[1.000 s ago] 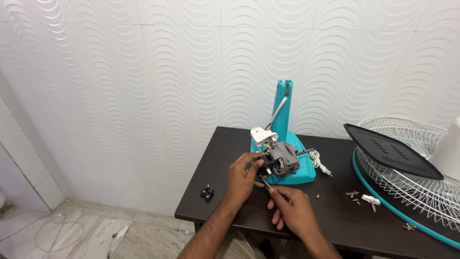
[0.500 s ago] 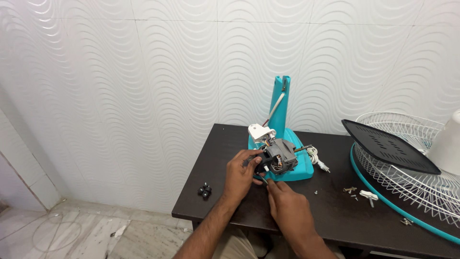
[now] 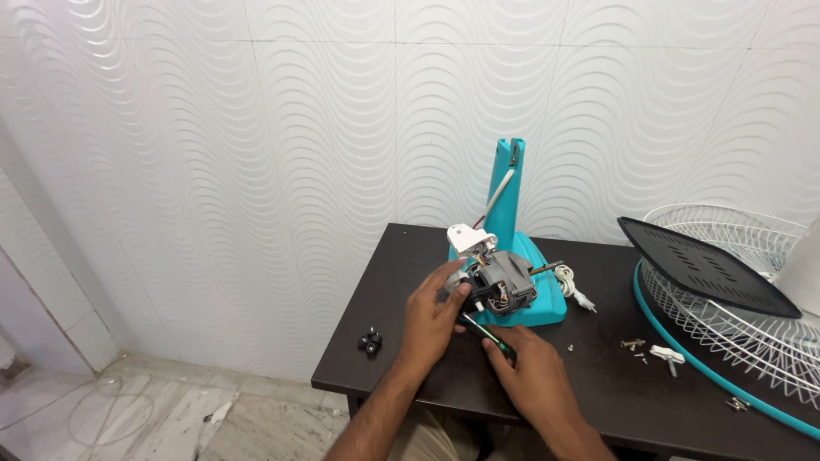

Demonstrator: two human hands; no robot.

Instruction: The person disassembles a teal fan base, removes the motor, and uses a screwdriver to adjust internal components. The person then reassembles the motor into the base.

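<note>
My left hand [image 3: 431, 318] clamped on the motor [image 3: 504, 286], right hand [image 3: 534, 371] at 5 o'clock, grip closed round the screwdriver [image 3: 487, 333].

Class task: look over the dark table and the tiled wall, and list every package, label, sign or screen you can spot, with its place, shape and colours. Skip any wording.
None in view: no package, label, sign or screen shows.
The dark table bears only fan parts: a teal stand, a grey motor, a white wire grille.
The wall is plain white wavy tile.
</note>
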